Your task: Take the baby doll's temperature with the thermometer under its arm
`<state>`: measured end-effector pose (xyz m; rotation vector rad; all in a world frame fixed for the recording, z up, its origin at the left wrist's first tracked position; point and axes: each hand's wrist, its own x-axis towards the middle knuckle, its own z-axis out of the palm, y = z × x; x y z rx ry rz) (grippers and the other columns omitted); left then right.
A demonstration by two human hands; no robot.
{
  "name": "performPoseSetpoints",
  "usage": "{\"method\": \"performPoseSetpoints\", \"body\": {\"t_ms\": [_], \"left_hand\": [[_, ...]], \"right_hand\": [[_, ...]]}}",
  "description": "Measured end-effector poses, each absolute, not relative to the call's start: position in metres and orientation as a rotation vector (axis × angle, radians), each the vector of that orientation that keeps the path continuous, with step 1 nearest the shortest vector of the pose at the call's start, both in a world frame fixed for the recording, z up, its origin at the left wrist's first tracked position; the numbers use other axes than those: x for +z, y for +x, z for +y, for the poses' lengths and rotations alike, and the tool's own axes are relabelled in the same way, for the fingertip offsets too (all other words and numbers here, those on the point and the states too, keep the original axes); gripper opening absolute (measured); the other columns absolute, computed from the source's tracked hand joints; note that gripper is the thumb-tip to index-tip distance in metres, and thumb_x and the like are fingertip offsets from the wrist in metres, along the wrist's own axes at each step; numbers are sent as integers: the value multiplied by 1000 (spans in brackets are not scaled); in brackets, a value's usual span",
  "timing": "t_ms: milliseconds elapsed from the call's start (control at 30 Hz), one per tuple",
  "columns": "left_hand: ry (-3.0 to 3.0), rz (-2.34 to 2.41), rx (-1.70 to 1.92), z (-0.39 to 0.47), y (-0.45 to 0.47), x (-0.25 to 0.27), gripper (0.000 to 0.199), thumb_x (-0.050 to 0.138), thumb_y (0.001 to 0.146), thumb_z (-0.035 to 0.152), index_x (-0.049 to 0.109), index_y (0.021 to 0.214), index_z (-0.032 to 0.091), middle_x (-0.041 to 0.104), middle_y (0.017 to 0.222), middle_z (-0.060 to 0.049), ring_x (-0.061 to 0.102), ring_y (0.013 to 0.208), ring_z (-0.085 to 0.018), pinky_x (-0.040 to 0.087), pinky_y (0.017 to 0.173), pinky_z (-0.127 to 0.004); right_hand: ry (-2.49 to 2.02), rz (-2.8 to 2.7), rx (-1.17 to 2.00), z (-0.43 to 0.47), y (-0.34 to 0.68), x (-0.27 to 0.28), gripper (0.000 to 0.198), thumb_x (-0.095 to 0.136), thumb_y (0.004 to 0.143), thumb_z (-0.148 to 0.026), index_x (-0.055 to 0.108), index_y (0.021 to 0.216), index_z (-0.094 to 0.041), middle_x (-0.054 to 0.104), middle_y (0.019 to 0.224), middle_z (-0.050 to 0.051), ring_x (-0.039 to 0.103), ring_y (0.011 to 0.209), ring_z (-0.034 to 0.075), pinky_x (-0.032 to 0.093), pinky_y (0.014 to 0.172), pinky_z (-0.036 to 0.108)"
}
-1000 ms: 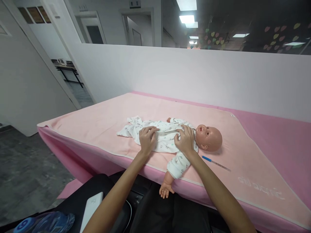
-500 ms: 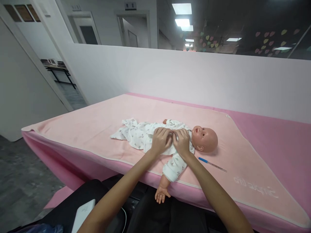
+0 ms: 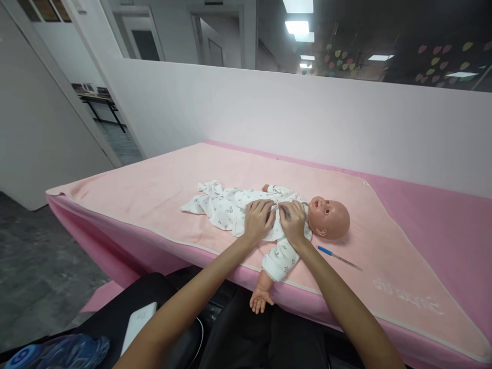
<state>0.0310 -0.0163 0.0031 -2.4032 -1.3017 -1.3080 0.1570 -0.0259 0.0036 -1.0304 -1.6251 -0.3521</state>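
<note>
A baby doll (image 3: 329,219) lies on its back on the table, head to the right, in a white printed baby outfit (image 3: 225,207). My left hand (image 3: 258,221) is closed, pinching the outfit's front at the chest. Close beside it my right hand (image 3: 292,221) pinches the same front edge nearer the neck. A small pale bit of cloth or tie shows between the fingertips; its exact form is too small to tell. The doll's near arm, sleeve rolled back, hangs past the table edge with its hand (image 3: 262,299) palm up.
A blue-capped glass thermometer-like stick (image 3: 339,258) lies by the doll's head. Under everything is a pale pink mat (image 3: 146,189) over a pink cloth. On the dark seat at lower left rest a white power-bank-like box (image 3: 138,324) with a cable and a plastic bottle (image 3: 57,352).
The view has shifted slightly, bringing more of the bottle into sight. My fingertips have drawn a little apart at the doll's chest, and the doll stays in place.
</note>
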Motion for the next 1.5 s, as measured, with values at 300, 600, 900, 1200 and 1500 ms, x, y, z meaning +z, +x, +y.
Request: {"method": "performPoseSetpoints", "body": {"t_ms": [300,600,900,1200,1500], "left_hand": [[-2310,-1294,-1364,-15,32,0,15,45,86,28,59,89,21,64,97,-1,53,92,-17,28,90,-37],[-2345,-1312,-1413,-15,32,0,13,45,86,23,58,88,23,65,94,1,53,91,-16,27,91,-37],[-2390,-1330,-1446,-13,29,1,13,47,85,24,60,85,23,65,92,2,52,88,-16,29,87,-36],[-2415,-1368,-1526,-12,28,2,13,50,81,19,62,81,25,66,88,3,52,87,-17,29,85,-36],[-2429,-1391,-1527,-12,27,2,15,46,81,17,60,78,24,64,84,2,51,87,-17,30,82,-34]], "right_hand": [[-1101,-1687,-377,-23,157,1,13,48,81,-14,59,80,-20,66,77,1,55,73,16,38,80,32],[-1149,-1686,-354,-23,155,0,13,49,80,-13,60,82,-20,67,78,1,55,76,17,37,82,32],[-1143,-1713,-315,-22,157,-1,15,47,82,-13,60,83,-20,67,79,1,55,76,17,37,81,31],[-1127,-1717,-300,-23,157,0,15,47,83,-12,60,83,-20,66,79,1,55,76,16,37,80,32],[-1109,-1735,-291,-25,157,1,16,47,83,-12,60,85,-20,66,79,1,55,77,16,37,82,32]]}}
